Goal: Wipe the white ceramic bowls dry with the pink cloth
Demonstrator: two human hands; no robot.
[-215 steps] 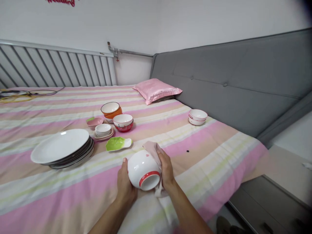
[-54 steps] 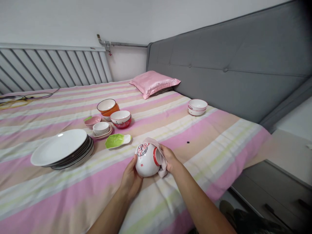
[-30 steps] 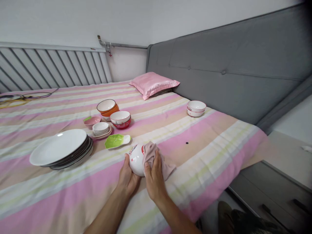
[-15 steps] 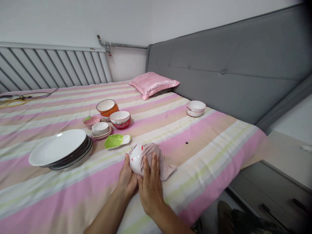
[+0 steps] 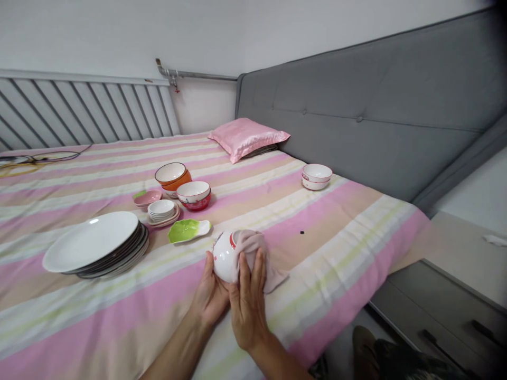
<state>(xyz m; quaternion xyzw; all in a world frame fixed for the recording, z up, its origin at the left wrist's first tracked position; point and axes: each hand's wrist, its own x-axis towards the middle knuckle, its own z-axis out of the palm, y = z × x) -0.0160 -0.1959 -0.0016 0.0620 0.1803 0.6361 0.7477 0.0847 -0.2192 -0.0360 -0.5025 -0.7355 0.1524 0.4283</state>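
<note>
Your left hand [image 5: 212,296] cups the round white-and-red ceramic bowl [image 5: 224,260], seemingly bracing it while your right hand [image 5: 247,310] holds the pale-pink fabric cloth [image 5: 249,243] pressed against it.

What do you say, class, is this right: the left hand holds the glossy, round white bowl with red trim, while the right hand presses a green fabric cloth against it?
No: the head view shows the fabric cloth is pale pink, not green. The left hand does hold the white bowl, and the right hand presses the cloth against it.
</note>
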